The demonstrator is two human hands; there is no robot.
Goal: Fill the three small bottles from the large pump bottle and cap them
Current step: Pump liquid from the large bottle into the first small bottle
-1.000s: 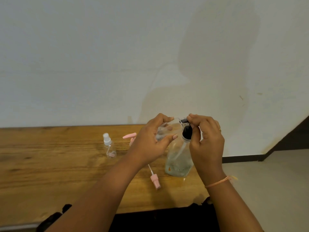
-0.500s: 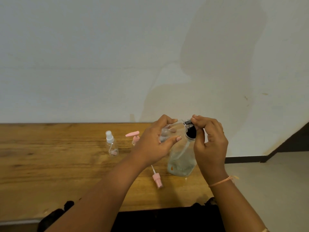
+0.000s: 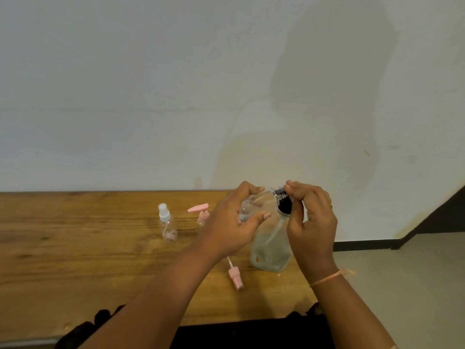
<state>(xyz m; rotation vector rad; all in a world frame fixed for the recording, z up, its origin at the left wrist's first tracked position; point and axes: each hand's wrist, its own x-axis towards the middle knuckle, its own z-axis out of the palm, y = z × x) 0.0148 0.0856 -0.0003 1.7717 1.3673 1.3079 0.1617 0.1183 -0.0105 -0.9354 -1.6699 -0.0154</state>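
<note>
1. A wooden table (image 3: pixel 75 260) ran along a plain pale wall (image 3: pixel 151 96). Pale floor (image 3: pixel 415 285) showed past the table's right end, and dark fabric (image 3: pixel 251 333) lay along its near edge.
2. Towards the back of the table, left of the hands, a small spray bottle (image 3: pixel 167 224) stood upright. It was clear, with a white top and a pink piece inside near its base.
3. Just to its right stood a pink pump bottle (image 3: pixel 202 214), its flat pink spout pointing left. The left hand (image 3: pixel 234 222) hid its right side and lower part.
4. A loose pink spray cap (image 3: pixel 236 275) lay on its side on the table, its thin tube pointing away from the person. It sat beside the left wrist, just left of the large bottle's base.
5. The large pump bottle (image 3: pixel 271 248) stood on the table near the right end, between the two hands. Its body was clear, with a pale tube running down inside, a few orange specks near the base and a black collar at the top.
6. The right hand (image 3: pixel 312 217) had its fingers curled over the pump head, thumb beside the collar. A thin orange thread (image 3: pixel 327 279) circled that wrist.
7. The left hand curled around a small clear bottle (image 3: pixel 251 205), holding it in the air, tipped towards the pump's nozzle. The fingers hid much of it, and whether its mouth touched the nozzle could not be told.
</note>
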